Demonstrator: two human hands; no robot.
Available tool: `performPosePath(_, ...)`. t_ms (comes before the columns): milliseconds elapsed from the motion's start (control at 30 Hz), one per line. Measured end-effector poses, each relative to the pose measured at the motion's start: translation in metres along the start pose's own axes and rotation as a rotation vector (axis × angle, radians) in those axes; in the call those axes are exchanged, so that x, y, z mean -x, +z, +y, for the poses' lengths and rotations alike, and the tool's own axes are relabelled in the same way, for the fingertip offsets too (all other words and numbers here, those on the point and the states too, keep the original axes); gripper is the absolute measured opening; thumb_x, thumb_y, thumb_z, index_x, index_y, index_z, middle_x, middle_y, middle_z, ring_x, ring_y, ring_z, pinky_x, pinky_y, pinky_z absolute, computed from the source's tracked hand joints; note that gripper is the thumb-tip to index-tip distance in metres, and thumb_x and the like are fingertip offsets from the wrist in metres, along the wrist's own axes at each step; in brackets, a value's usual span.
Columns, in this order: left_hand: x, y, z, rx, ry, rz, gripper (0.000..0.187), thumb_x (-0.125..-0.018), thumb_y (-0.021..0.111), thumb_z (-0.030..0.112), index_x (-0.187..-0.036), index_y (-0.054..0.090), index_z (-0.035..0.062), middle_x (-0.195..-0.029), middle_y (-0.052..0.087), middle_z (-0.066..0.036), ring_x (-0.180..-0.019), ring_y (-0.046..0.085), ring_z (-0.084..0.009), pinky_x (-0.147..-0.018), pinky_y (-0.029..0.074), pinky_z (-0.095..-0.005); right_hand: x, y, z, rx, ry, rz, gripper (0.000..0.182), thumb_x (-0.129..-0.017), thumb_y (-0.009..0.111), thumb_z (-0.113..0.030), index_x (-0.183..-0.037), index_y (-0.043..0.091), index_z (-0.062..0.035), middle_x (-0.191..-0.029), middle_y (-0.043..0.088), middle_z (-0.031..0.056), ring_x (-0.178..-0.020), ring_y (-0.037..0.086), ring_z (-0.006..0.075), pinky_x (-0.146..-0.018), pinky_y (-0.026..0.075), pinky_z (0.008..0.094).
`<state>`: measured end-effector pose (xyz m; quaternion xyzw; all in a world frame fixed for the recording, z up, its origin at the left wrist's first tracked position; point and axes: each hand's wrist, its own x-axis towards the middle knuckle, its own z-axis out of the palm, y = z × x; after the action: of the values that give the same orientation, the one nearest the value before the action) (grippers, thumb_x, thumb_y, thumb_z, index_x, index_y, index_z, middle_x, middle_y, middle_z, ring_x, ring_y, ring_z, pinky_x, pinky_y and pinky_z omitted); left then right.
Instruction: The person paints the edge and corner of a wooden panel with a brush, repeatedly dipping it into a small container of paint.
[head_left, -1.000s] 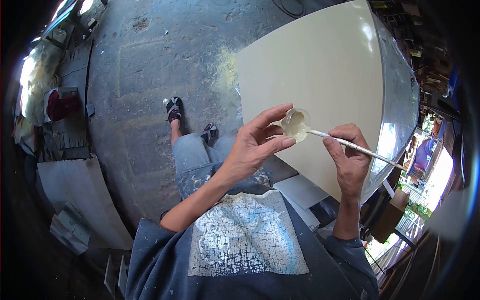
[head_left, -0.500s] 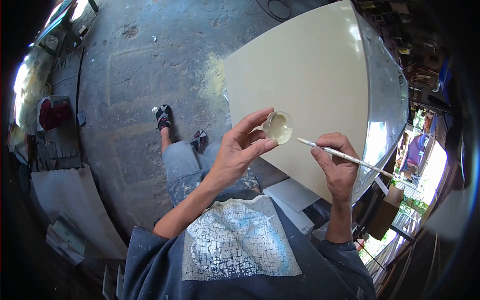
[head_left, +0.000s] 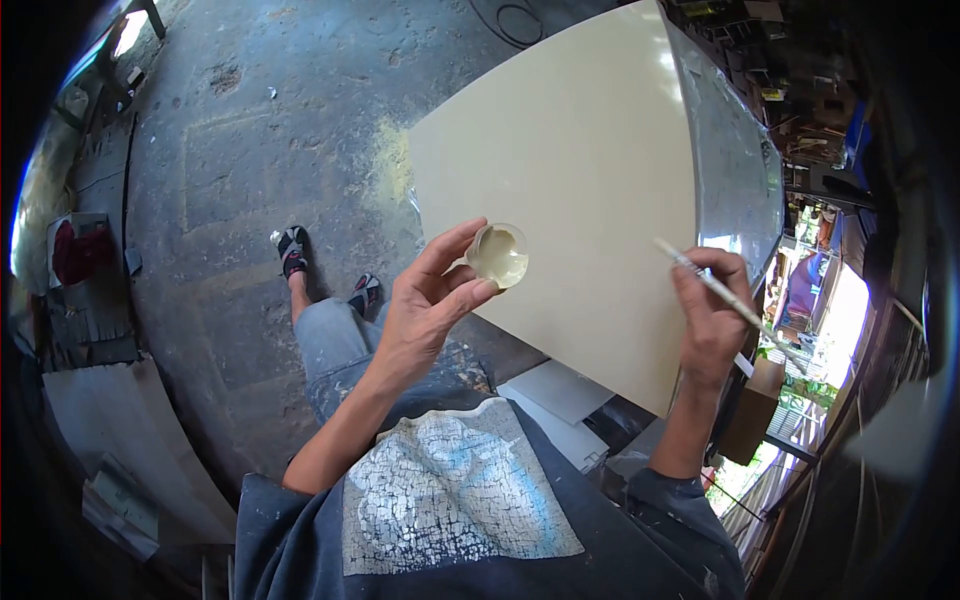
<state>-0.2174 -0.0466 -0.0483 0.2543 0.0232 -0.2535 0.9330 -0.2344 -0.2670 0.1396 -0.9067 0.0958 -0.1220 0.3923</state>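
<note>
A small clear plastic cup (head_left: 499,257) with cream paint in it is gripped between the thumb and fingers of my left hand (head_left: 425,305). It tilts so that its inside faces me. My right hand (head_left: 712,310) pinches a slim paintbrush (head_left: 722,291) with a pale, paint-marked handle, its tip pointing up and left, apart from the cup. Behind both hands spreads a large cream-painted panel (head_left: 560,140) with a glossy surface. A shiny, plastic-like covering (head_left: 735,150) runs along its right side.
Grey concrete floor (head_left: 270,180) with pale paint marks lies to the left. Flat boards (head_left: 560,395) rest below the panel. A cardboard box (head_left: 752,410) stands at the right. On the left are a red cloth (head_left: 82,252) and a leaning sheet (head_left: 120,420).
My right hand has drawn the brush away from the cup, to the right. The view has shifted, so the cup, panel and floor appear further left.
</note>
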Motion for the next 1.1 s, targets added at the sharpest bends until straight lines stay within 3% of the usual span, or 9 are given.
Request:
performPosePath(233,0.006,-0.002,-0.003,-0.003,-0.029,0.016,0.066,-0.087,0.078,0.018,-0.145,0.048,0.0047,-0.142,0.053,-0.013,-0.128,0.055,-0.0242,-0.102,0.055,-0.0475,-0.047,-0.025,0.014,0.298,-0.081,0.167,0.015,-0.094,0.069,-0.006,-0.103,0.06,0.0012,-0.093,0.059,0.0031,-0.084,0.056,0.0081,-0.076,0.049,0.0228)
performPosePath(333,0.009,-0.002,0.0,0.025,-0.029,0.031,0.062,-0.09,0.075,0.01,-0.145,0.047,0.0043,-0.136,0.055,-0.012,-0.114,0.063,-0.0175,-0.101,0.055,-0.0326,-0.055,-0.023,0.021,0.3,-0.069,0.154,0.016,-0.094,0.07,-0.007,-0.103,0.06,0.0017,-0.093,0.06,0.0036,-0.085,0.058,0.009,-0.076,0.05,0.0231)
performPosePath(433,0.01,-0.005,0.0,0.022,-0.017,0.04,0.062,-0.089,0.075,0.01,-0.145,0.048,0.0047,-0.136,0.055,-0.012,-0.112,0.063,-0.0162,-0.1,0.055,-0.0315,-0.06,-0.02,0.025,0.277,-0.061,0.148,0.016,-0.094,0.07,-0.007,-0.103,0.06,0.0022,-0.094,0.061,0.0046,-0.085,0.062,0.011,-0.078,0.053,0.0248)
performPosePath(533,0.011,-0.009,0.0,-0.014,-0.017,0.046,0.066,-0.087,0.078,0.019,-0.144,0.048,0.0046,-0.141,0.053,-0.012,-0.127,0.056,-0.0242,-0.102,0.056,-0.0469,-0.061,-0.019,0.024,0.293,-0.058,0.145,0.016,-0.094,0.069,-0.007,-0.103,0.06,0.0025,-0.094,0.062,0.0051,-0.085,0.063,0.0114,-0.078,0.054,0.0253)
performPosePath(733,0.011,-0.011,0.0,-0.022,-0.006,0.044,0.067,-0.087,0.078,0.021,-0.145,0.048,0.0045,-0.141,0.053,-0.012,-0.129,0.054,-0.0247,-0.102,0.055,-0.0472,-0.062,-0.018,0.021,0.379,-0.08,0.139,0.015,-0.094,0.07,-0.008,-0.102,0.061,0.0018,-0.092,0.063,0.0048,-0.084,0.063,0.0111,-0.078,0.053,0.0254)
performPosePath(833,0.011,-0.009,0.003,0.033,-0.011,0.05,0.062,-0.089,0.075,0.009,-0.145,0.049,0.0045,-0.137,0.055,-0.012,-0.113,0.063,-0.0163,-0.1,0.055,-0.0312,-0.064,-0.017,0.021,0.424,-0.077,0.147,0.015,-0.093,0.071,-0.009,-0.101,0.062,0.0013,-0.091,0.064,0.0046,-0.084,0.063,0.0111,-0.078,0.053,0.0258)
performPosePath(933,0.012,-0.01,0.002,0.043,0.001,0.045,0.062,-0.089,0.075,0.009,-0.144,0.049,0.004,-0.137,0.055,-0.012,-0.115,0.063,-0.0174,-0.1,0.055,-0.0317,-0.064,-0.017,0.02,0.47,-0.081,0.153,0.016,-0.093,0.071,-0.01,-0.101,0.063,0.0013,-0.091,0.064,0.0047,-0.084,0.062,0.0115,-0.078,0.052,0.0267)
performPosePath(1033,0.013,-0.013,0.001,0.01,0.001,0.043,0.066,-0.087,0.078,0.02,-0.144,0.048,0.0052,-0.14,0.053,-0.012,-0.13,0.053,-0.0247,-0.103,0.055,-0.0474,-0.065,-0.016,0.02,0.514,-0.097,0.155,0.017,-0.093,0.071,-0.012,-0.1,0.063,0.0014,-0.091,0.064,0.005,-0.084,0.062,0.012,-0.078,0.052,0.0274)
performPosePath(1100,0.014,-0.013,0.002,0.028,-0.001,0.046,0.062,-0.089,0.075,0.012,-0.144,0.048,0.0041,-0.139,0.054,-0.013,-0.121,0.059,-0.0204,-0.102,0.054,-0.0373,-0.065,-0.014,0.019,0.518,-0.093,0.155,0.017,-0.093,0.071,-0.012,-0.1,0.063,0.0016,-0.091,0.064,0.0051,-0.084,0.062,0.0123,-0.078,0.052,0.0277)
